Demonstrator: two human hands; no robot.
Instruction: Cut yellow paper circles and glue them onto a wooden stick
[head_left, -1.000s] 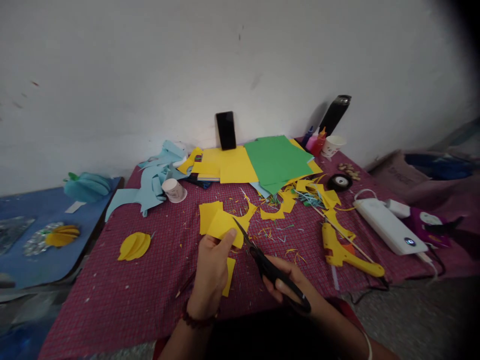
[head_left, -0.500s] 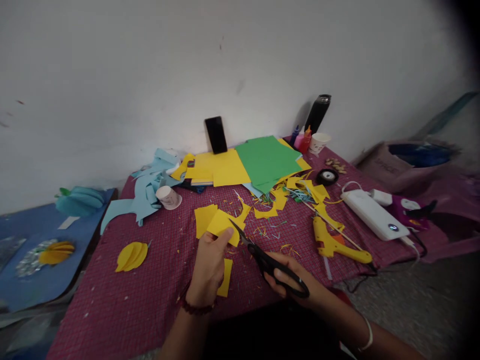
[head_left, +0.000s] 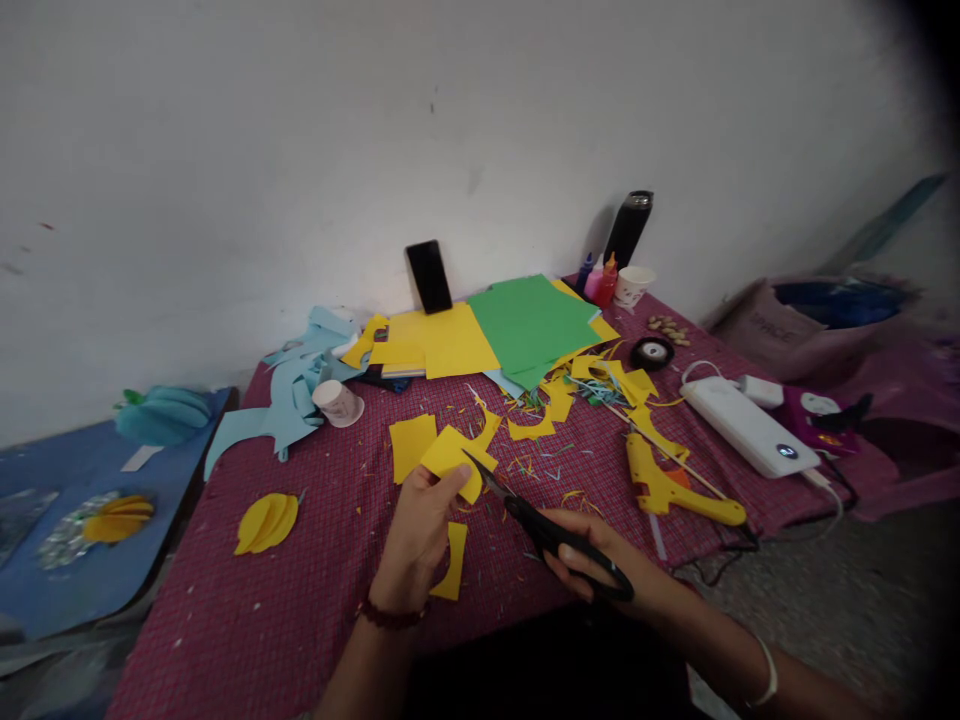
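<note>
My left hand (head_left: 420, 530) pinches a piece of yellow paper (head_left: 448, 450) between thumb and fingers. Black-handled scissors (head_left: 536, 520) are gripped in my right hand (head_left: 592, 560), their blades at the paper's right part. Under and beside the held piece lie a yellow paper square (head_left: 411, 447) and a narrow yellow strip (head_left: 453, 565). Curved yellow offcuts (head_left: 531, 430) and tiny shreds are scattered just beyond the scissors. To the left rests a stack of rounded yellow paper cutouts (head_left: 268, 523).
Green sheets (head_left: 532, 325) and yellow sheets (head_left: 461, 340) lie at the back, below a leaning phone (head_left: 429, 275). Left are blue paper scraps (head_left: 292, 395) and a paper cup (head_left: 337, 402). A yellow glue gun (head_left: 667, 485), tape roll (head_left: 652, 353) and white power bank (head_left: 746, 425) sit right.
My right hand and the scissors have shifted slightly right and down, and the handles look closer together. The left hand still holds the yellow paper, slightly turned.
</note>
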